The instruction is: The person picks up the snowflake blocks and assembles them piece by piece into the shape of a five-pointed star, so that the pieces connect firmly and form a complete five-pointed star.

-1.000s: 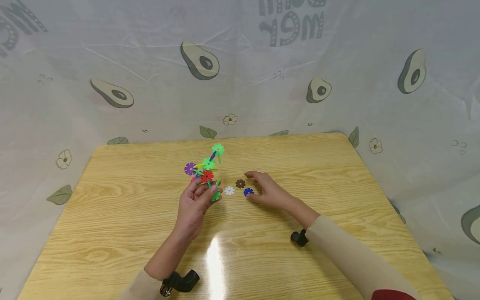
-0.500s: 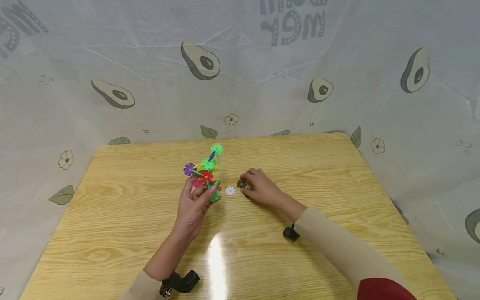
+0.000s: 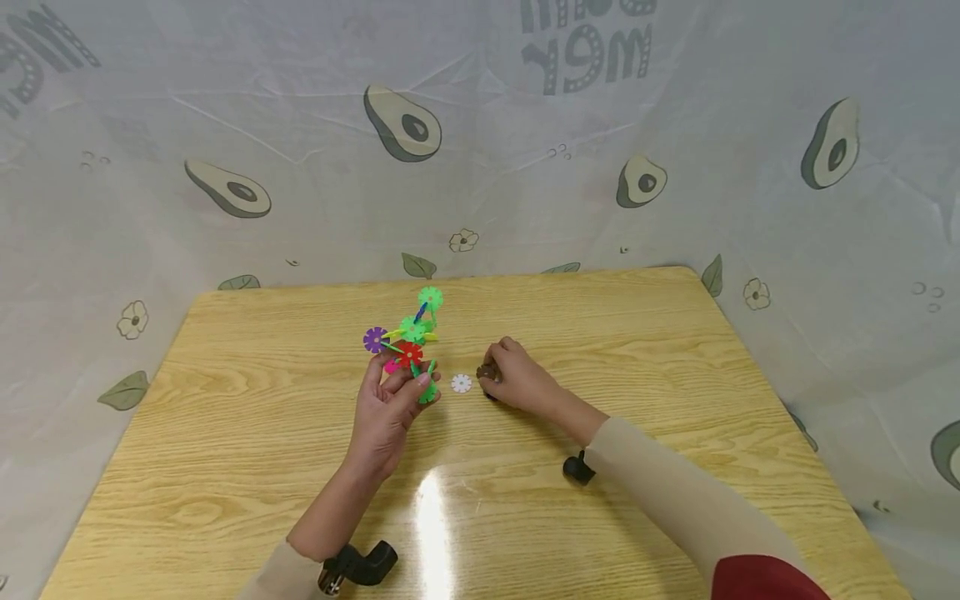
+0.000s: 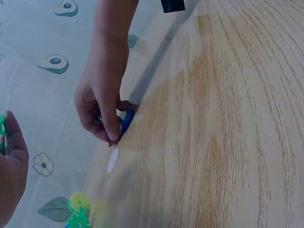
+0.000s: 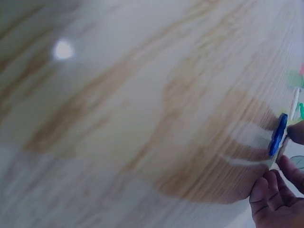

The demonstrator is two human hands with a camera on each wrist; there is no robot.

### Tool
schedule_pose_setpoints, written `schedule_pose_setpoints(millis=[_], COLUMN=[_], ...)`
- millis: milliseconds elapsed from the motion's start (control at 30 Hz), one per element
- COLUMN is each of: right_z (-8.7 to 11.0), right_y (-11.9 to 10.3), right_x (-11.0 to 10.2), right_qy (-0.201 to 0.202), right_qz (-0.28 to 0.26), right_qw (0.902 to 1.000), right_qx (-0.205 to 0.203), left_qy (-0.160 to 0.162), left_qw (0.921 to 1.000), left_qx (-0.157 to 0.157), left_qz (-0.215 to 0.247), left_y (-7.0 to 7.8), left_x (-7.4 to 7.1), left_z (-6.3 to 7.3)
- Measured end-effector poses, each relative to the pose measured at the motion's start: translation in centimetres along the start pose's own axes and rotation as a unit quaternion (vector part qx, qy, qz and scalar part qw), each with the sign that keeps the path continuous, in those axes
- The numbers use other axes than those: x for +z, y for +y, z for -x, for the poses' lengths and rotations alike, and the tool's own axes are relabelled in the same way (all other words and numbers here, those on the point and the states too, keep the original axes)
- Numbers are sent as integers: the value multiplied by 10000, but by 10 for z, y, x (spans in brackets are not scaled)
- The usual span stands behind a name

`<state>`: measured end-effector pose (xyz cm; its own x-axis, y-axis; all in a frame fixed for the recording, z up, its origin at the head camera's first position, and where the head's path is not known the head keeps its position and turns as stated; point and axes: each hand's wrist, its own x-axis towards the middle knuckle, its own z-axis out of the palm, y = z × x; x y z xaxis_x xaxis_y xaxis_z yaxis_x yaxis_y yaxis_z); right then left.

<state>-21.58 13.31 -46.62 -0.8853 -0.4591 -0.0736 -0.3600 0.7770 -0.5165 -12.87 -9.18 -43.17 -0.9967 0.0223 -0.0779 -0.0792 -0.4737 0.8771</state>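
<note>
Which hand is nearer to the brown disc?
Right. The right hand has its fingertips on the brown disc. The left hand is off to its left, past the white disc in the head view, holding the disc cluster.

A pale sheet [image 3: 315, 100] printed with avocados [image 3: 403, 123], leaves [image 3: 417, 266] and flowers [image 3: 463, 241] hangs behind a glossy wood-grain table [image 3: 637, 333], which reflects a long, bright streak of light [image 3: 432, 533].

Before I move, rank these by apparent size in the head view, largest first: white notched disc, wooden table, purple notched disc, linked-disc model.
1. Wooden table
2. Linked-disc model
3. Purple notched disc and white notched disc, unranked: purple looks slightly larger, but may just be nearer the camera.
</note>
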Motion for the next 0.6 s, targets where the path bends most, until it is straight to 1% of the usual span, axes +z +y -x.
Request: schedule_pose_setpoints(millis=[67, 167, 267, 367, 467, 600], right_z=[0, 1, 4, 11, 18, 26], right_y=[-1, -4, -11, -20, -32, -44], right_x=[-3, -10, -18, -25, -29, -32], right_qy=[34, 227, 485, 596, 574, 614], right_qz=[-182, -763, -1455, -2004, -2269, -2293], right_qw=[9998, 9967, 9868, 9742, 9656, 9597], right_qx=[-4, -183, -523, -850, -1131, -1503], left_qy=[-14, -29, -71, -156, -258, -359], left_qw=[10000, 10000, 9999, 9998, 9996, 9991], left_qx=[4, -23, -63, -90, -133, -213], left_qz=[-3, 8, 39, 71, 43, 0], left_y=[0, 0, -1, -2, -2, -2], left_x=[0, 0, 0, 1, 0, -1], left_z=[0, 0, 0, 0, 1, 1])
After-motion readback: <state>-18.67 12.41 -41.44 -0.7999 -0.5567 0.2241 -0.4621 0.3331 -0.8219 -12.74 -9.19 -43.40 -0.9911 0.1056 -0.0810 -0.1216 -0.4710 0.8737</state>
